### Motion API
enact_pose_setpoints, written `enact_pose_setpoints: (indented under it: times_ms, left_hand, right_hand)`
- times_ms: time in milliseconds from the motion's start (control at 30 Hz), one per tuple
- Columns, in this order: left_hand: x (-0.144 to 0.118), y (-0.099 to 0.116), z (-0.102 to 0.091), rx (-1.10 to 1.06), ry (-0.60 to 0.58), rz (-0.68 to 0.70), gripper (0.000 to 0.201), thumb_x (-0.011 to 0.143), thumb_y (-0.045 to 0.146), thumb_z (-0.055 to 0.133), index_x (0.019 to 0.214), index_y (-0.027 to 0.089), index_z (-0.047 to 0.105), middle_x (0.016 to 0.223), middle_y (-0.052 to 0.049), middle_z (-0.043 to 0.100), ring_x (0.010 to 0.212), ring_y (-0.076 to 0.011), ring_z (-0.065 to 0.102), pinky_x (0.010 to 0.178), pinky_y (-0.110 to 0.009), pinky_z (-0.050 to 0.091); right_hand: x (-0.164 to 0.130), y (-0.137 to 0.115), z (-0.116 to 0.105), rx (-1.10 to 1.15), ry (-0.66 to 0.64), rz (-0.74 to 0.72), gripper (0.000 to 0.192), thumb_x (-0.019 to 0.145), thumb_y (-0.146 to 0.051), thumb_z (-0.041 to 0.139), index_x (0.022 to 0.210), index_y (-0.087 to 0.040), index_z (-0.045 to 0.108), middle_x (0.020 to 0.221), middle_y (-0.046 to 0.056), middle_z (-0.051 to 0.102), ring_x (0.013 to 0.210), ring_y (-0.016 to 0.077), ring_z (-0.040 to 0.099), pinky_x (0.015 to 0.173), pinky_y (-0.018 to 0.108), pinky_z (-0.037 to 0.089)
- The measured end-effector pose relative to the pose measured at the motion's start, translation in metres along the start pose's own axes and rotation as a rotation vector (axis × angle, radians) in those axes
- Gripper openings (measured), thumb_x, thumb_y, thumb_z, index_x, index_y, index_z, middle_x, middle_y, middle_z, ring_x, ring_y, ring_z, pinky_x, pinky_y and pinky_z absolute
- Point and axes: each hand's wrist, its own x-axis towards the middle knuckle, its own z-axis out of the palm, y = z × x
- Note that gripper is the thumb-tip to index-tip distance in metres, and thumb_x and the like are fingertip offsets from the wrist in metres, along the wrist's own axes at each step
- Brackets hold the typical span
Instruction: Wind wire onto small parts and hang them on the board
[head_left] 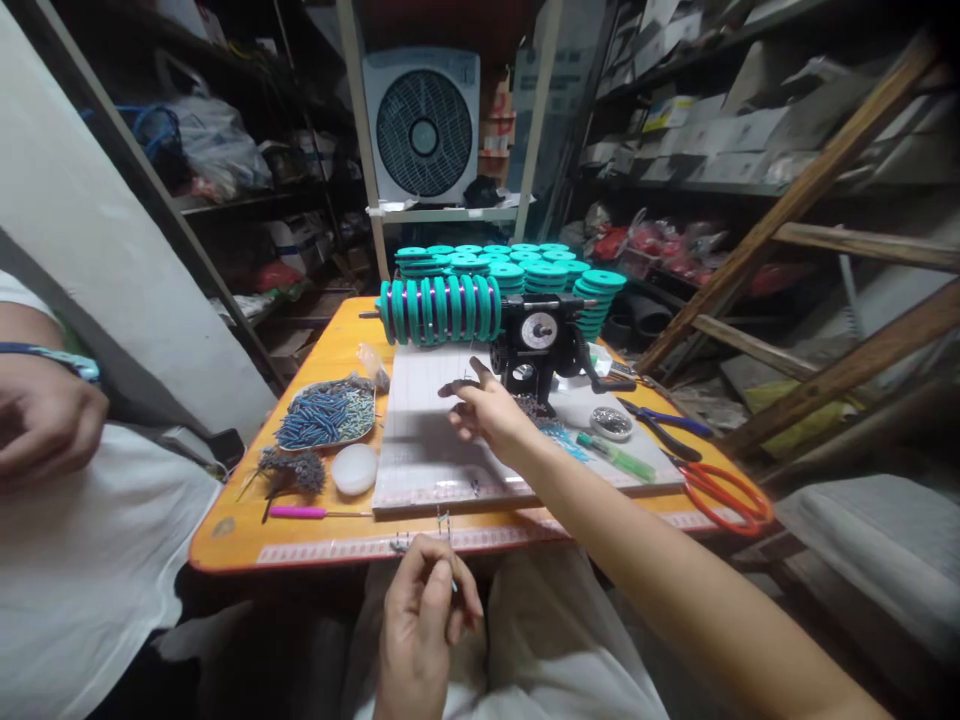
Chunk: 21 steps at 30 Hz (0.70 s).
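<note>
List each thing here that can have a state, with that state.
Left hand: fingers closed on thin dark pieces.
Right hand: fingers spread, above the white board.
Oval plate: heaped with blue pieces.
Small dish: holding silvery bits.
Pink-handled tool: lying flat.
Teal rings: lined along the rod.
Fan: upright; running or not, can't tell.

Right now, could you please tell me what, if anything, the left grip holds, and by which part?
The left grip holds thin, wire-like pieces; the held part is hidden.
</note>
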Motion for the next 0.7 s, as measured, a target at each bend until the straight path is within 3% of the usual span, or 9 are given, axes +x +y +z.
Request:
enact_pose_setpoints:
  times_ms: [100, 233, 333, 400, 467, 567, 700]
  left_hand:
    - [-0.002, 0.001, -0.002, 0.101, 0.029, 0.018, 0.037, 0.082, 0.053, 0.057, 0.069, 0.019, 0.048, 0.056, 0.003, 0.052, 0.047, -0.0064, 0.042, 0.043, -0.016, 0.030]
    - [-0.004, 0.001, -0.005, 0.273, 0.070, 0.047, 0.026, 0.085, 0.045, 0.056, 0.078, 0.020, 0.056, 0.061, 0.001, 0.056, 0.053, -0.0094, 0.048, 0.052, -0.018, 0.038]
    - [-0.001, 0.001, -0.010, 0.495, 0.125, 0.378, 0.007, 0.084, 0.027, 0.059, 0.081, 0.021, 0.061, 0.080, -0.004, 0.062, 0.079, -0.0153, 0.057, 0.076, -0.024, 0.045]
    - [0.003, 0.000, -0.016, 0.709, 0.128, 0.675, 0.009, 0.081, 0.016, 0.060, 0.087, 0.022, 0.063, 0.094, -0.006, 0.062, 0.094, -0.0182, 0.054, 0.087, -0.028, 0.042]
    - [0.008, -0.001, -0.021, 0.919, 0.138, 0.863, 0.017, 0.078, 0.011, 0.062, 0.091, 0.022, 0.062, 0.098, -0.006, 0.058, 0.098, -0.0192, 0.049, 0.090, -0.030, 0.039]
    - [0.014, -0.003, -0.026, 1.081, 0.187, 0.900, 0.014, 0.078, 0.010, 0.063, 0.089, 0.019, 0.062, 0.095, -0.007, 0.054, 0.095, -0.0197, 0.045, 0.087, -0.031, 0.037]
    - [0.017, -0.007, -0.028, 1.109, 0.129, 0.838, 0.011, 0.081, 0.014, 0.060, 0.090, 0.020, 0.061, 0.094, -0.007, 0.052, 0.094, -0.0197, 0.045, 0.081, -0.030, 0.039]
  right_hand:
    - [0.031, 0.004, 0.007, -0.016, 0.065, 0.017, 0.082, 0.085, -0.035, 0.042, 0.146, -0.027, -0.013, 0.116, 0.006, 0.053, 0.055, -0.0074, 0.045, 0.049, 0.008, 0.035]
    - [0.048, 0.009, 0.002, -0.084, 0.087, 0.034, 0.056, 0.087, -0.038, 0.042, 0.136, -0.015, 0.027, 0.095, 0.004, 0.058, 0.050, -0.0089, 0.038, 0.047, 0.006, 0.028]
    - [0.046, 0.011, -0.003, -0.138, 0.077, 0.015, 0.046, 0.087, -0.040, 0.042, 0.122, -0.011, 0.041, 0.089, 0.003, 0.058, 0.048, -0.0099, 0.037, 0.047, 0.004, 0.025]
    - [0.044, 0.013, -0.006, -0.166, 0.072, 0.001, 0.051, 0.086, -0.039, 0.046, 0.130, -0.017, 0.034, 0.089, 0.001, 0.059, 0.048, -0.0100, 0.037, 0.047, 0.004, 0.025]
    - [0.045, 0.014, -0.007, -0.192, 0.069, 0.011, 0.062, 0.084, -0.035, 0.049, 0.139, -0.020, 0.023, 0.087, -0.001, 0.059, 0.047, -0.0099, 0.036, 0.047, 0.003, 0.026]
    - [0.052, 0.016, -0.005, -0.209, 0.050, 0.076, 0.062, 0.085, -0.033, 0.050, 0.138, -0.012, 0.026, 0.076, -0.001, 0.056, 0.049, -0.0103, 0.034, 0.049, 0.000, 0.026]
    - [0.048, 0.015, 0.004, -0.152, 0.046, 0.141, 0.049, 0.087, -0.036, 0.046, 0.124, -0.004, 0.040, 0.071, -0.001, 0.051, 0.052, -0.0112, 0.034, 0.051, -0.001, 0.027]
